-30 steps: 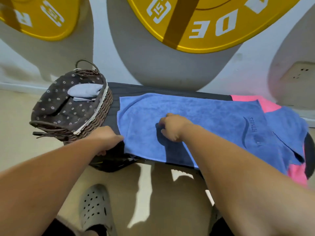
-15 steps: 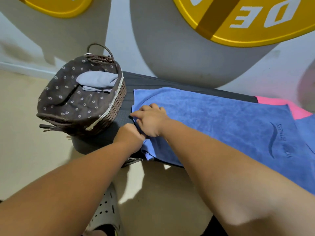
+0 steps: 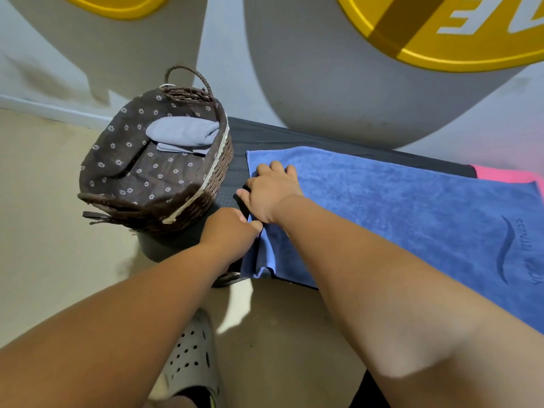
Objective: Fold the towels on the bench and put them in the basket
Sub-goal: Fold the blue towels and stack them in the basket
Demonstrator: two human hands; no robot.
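A long blue terry towel (image 3: pixel 397 207) lies spread flat on the black padded bench (image 3: pixel 294 136), its long axis running from the end by the basket away to the person's right. There it covers most of a pink towel (image 3: pixel 500 175), of which only a far strip shows.

Both hands are at the towel's left short edge. The left hand (image 3: pixel 231 229) is closed in a fist on the near corner, where the cloth droops over the bench's front. The right hand (image 3: pixel 272 192) sits just beyond it on the same edge, fingers (image 3: pixel 276 167) bent onto the pile and thumb at the hem; it appears to pinch the edge, though its fingertips are hidden.

So the whole length of towel lies to the right of both grips. Judging by this, the coming fold carries the left edge over along the long axis toward the far right end.

The brown wicker basket (image 3: pixel 206 184), lined with flower-dotted fabric, stands on the bench just left of the hands and already holds a folded grey-blue towel (image 3: pixel 182 134)
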